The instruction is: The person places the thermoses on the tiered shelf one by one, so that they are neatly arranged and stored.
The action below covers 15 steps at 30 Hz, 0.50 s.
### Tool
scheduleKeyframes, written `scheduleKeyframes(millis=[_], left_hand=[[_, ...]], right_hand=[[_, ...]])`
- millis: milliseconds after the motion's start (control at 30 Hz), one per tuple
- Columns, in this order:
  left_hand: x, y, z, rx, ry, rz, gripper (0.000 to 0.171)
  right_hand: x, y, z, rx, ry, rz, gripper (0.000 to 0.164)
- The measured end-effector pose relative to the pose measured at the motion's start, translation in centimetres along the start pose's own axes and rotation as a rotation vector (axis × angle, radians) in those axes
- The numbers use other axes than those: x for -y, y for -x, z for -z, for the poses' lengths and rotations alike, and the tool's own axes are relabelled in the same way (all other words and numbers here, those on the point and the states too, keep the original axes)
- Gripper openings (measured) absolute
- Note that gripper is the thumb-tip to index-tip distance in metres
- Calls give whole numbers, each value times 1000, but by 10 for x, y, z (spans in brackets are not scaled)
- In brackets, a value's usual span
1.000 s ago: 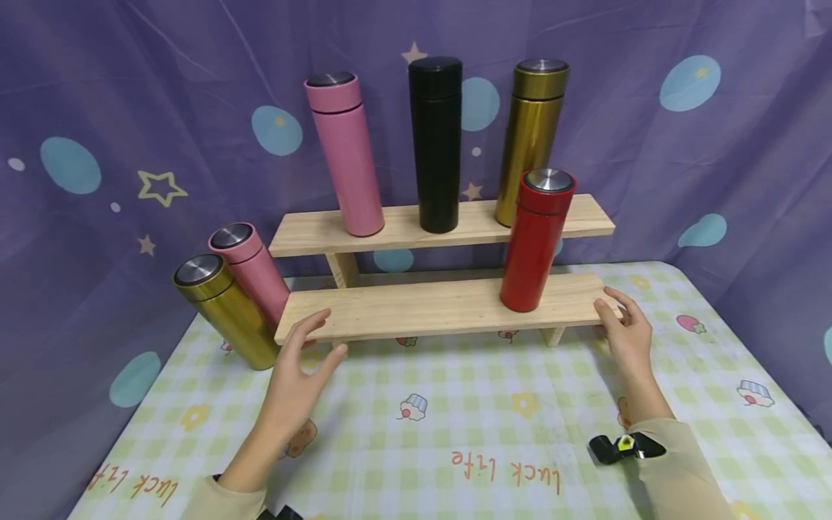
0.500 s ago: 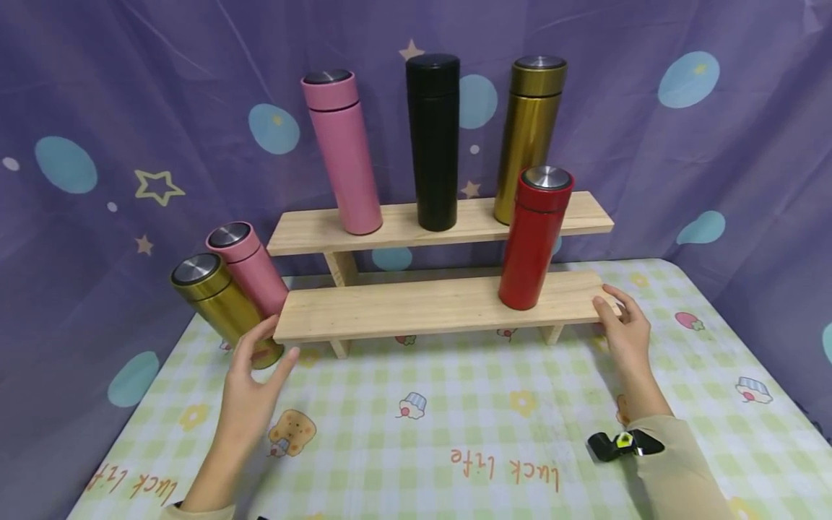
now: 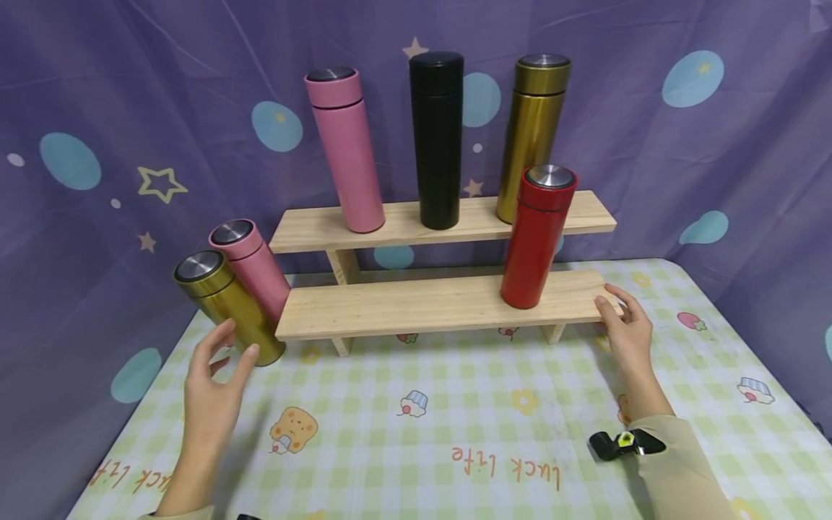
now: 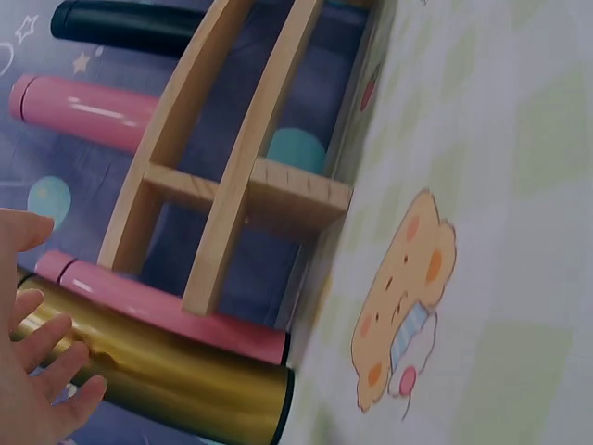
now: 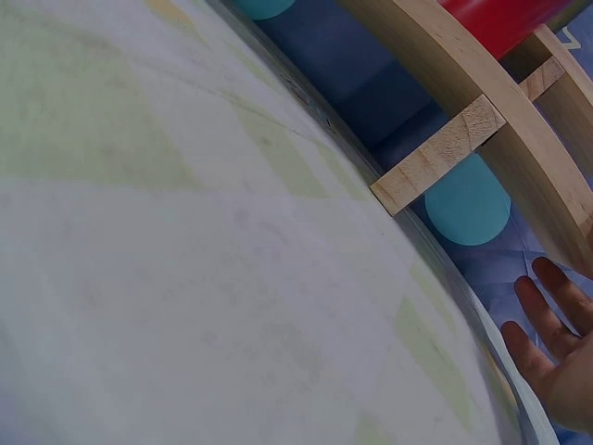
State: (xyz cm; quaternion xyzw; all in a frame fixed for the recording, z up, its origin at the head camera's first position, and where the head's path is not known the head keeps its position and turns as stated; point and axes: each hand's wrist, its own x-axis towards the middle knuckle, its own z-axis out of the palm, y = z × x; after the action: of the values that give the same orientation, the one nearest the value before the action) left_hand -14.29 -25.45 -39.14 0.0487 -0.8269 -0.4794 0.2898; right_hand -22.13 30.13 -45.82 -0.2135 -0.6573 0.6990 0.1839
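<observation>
Left hand (image 3: 213, 396) hung spread by the lower-left gold flask (image 3: 242, 306). I apparently steadied the lower shelf (image 3: 403, 306), right hand (image 3: 629, 334) pinching it.

Bkgd: wrinkled purple curtain (image 3: 747, 159) w/ teal ovals (image 3: 276, 126) & tan stars (image 3: 474, 188). Below: green/white checked tablecloth (image 3: 468, 419), printed w/ bear (image 3: 294, 426), cupcakes (image 3: 756, 391), yellow flowers (image 3: 524, 401), strawberry (image 3: 691, 321), orange "Luck Life" lettering (image 3: 549, 475) upside-dn.

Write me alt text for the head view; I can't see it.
Left hand open near a gold flask and pink flask standing left of a wooden shelf; right hand at the right end of the lower tier, which holds a red flask. The upper tier holds another pink flask, a black flask and another gold flask.
</observation>
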Motion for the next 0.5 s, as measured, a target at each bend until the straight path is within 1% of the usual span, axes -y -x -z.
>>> scheduleKeyframes(millis=[133, 367, 500], left_hand=[[5, -3, 4, -25, -2, 30, 51], [14, -6, 7, -78, -13, 47, 50], [20, -9, 8, -97, -3, 51, 50]], right_hand=[[0, -1, -1, 0, -3, 0, 47], [1, 0, -1, 5, 22, 3, 47], [1, 1, 0, 1, 23, 3, 46]])
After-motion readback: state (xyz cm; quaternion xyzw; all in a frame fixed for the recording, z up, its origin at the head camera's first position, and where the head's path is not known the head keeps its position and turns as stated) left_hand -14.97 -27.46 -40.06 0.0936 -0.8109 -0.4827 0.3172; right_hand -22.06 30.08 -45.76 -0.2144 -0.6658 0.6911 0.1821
